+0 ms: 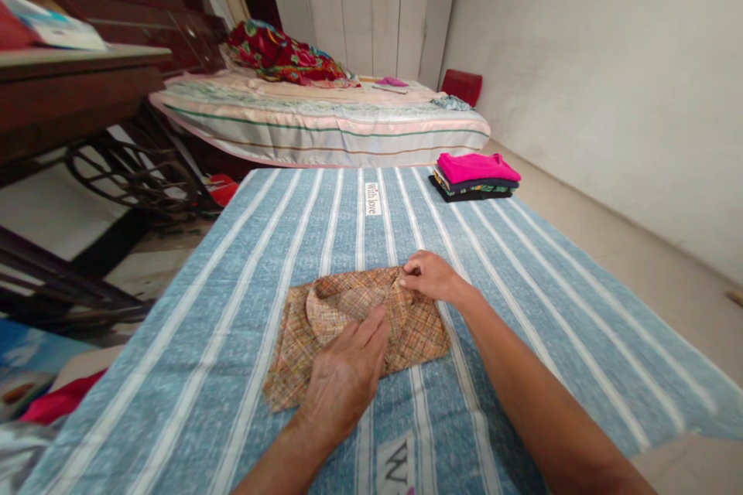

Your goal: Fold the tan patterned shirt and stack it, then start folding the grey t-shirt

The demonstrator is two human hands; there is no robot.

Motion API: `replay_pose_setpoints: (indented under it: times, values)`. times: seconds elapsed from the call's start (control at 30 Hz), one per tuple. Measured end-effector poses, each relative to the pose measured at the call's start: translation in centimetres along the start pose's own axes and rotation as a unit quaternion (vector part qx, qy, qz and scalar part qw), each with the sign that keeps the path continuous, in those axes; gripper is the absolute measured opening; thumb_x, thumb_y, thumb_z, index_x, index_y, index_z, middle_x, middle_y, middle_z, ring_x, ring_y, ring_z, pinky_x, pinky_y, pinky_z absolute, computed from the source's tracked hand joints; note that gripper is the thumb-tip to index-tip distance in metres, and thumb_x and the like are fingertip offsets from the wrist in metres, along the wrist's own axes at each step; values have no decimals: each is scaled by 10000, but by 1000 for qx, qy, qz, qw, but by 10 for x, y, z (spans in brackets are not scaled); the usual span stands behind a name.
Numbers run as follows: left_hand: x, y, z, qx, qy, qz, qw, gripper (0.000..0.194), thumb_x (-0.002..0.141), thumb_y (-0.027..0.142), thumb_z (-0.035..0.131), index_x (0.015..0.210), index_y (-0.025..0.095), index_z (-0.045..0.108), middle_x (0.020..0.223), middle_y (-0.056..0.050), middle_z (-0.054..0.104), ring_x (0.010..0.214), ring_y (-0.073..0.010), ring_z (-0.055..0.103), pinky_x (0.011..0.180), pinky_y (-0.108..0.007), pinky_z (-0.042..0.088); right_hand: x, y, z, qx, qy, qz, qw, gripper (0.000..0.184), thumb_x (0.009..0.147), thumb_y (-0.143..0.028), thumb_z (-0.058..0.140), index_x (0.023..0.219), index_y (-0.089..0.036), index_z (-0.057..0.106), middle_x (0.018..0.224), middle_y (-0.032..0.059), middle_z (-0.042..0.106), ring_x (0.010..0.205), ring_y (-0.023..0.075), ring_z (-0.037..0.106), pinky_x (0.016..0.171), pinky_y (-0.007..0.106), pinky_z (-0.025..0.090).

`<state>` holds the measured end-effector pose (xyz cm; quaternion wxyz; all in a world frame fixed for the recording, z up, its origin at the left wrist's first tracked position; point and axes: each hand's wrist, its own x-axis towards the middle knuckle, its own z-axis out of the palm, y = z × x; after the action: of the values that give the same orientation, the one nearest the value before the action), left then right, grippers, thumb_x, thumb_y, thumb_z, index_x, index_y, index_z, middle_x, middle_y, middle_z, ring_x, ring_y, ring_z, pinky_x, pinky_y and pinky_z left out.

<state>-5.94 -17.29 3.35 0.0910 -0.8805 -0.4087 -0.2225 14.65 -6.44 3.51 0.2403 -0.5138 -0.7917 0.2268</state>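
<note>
A brown plaid shirt [290,348], folded into a rough rectangle with its collar [325,317] facing up, lies on the blue-and-white striped cloth [232,309]. My left hand [351,363] rests flat on the shirt's front just below the collar, fingers stretched out and pointing away from me. At the shirt's far right edge, my right hand [433,274] pinches the fabric near the collar between thumb and fingers. Part of the shirt is hidden beneath my left hand.
A stack of folded clothes [476,176], bright pink on top, sits at the far right of the striped cloth. Beyond it stands a bed [325,128] with a red floral blanket [284,54]. A treadle table [75,77] is on the left, a wall [609,77] on the right.
</note>
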Motion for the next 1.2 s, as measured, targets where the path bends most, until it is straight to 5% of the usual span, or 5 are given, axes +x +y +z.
replay_pose_setpoints:
  times: [0.4, 0.63, 0.77, 0.97, 1.2]
  values:
    - [1, 3, 2, 49, -40, -5, 998, 287, 841, 135, 458, 1072, 172, 624, 1212, -61, 627, 902, -223, 600, 752, -358, 553, -1, 1, 5, 140, 64, 62, 986, 155, 738, -281, 598, 643, -161, 617, 579, -38, 562, 556, 95, 487, 525, 198, 338]
    - [1, 2, 2, 38, -29, -5, 999, 294, 846, 129, 436, 1064, 173, 628, 1182, -78, 639, 899, -220, 607, 756, -355, 540, -23, 5, -10, 36, 89, 93, 991, 181, 777, -350, 594, 813, -194, 678, 648, -21, 622, 594, 120, 533, 567, 223, 358]
    - [1, 2, 3, 35, -32, 2, 999, 285, 849, 139, 440, 1066, 173, 623, 1189, -79, 635, 912, -225, 603, 771, -363, 530, -44, 4, -12, -78, 93, 158, 980, 214, 798, -370, 579, 689, -219, 684, 631, 2, 637, 591, 143, 542, 551, 246, 325]
    - [1, 2, 4, 44, -39, -1, 998, 283, 854, 141, 445, 1076, 161, 619, 1210, -71, 625, 904, -222, 596, 774, -365, 529, -56, -5, -6, -69, 59, 189, 978, 145, 786, -341, 604, 744, -242, 701, 658, -8, 645, 617, 150, 557, 562, 249, 332]
    - [-1, 2, 5, 59, -27, 3, 998, 290, 847, 139, 458, 1087, 170, 617, 1214, -62, 625, 919, -223, 596, 803, -358, 520, -39, -8, 4, -128, 63, 66, 988, 63, 751, -264, 644, 744, -205, 667, 813, 44, 615, 887, 200, 540, 771, 305, 409]
